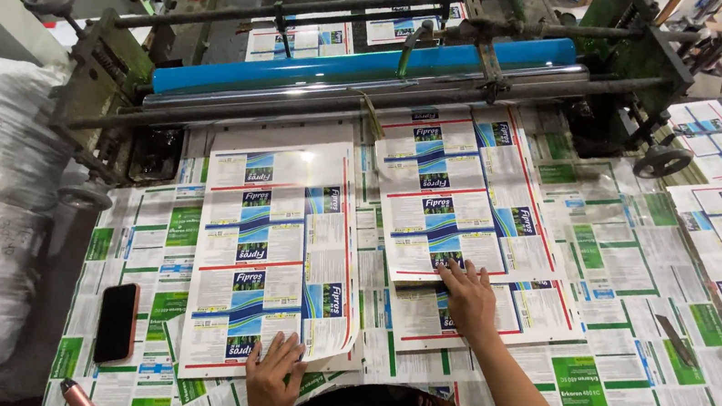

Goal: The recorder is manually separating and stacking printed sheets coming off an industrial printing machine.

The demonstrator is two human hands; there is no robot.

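Both hands flat, fingers spread: left hand (271, 376) on the lower-centre glossy printed label sheet (272, 256), right hand (467, 297) on the mid-frame sheet (458, 197). Best to press evenly, no creasing.

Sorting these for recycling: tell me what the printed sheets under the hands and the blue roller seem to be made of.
Printed sheets: likely glossy laminated paper; glare patches and a curling edge show.
Blue roller: smooth, perhaps rubber or plastic covering; even colour, soft sheen. Core hidden.

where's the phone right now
In the head view, the black smartphone lies flat at the table's near left, on green-printed sheets, left of the left hand.
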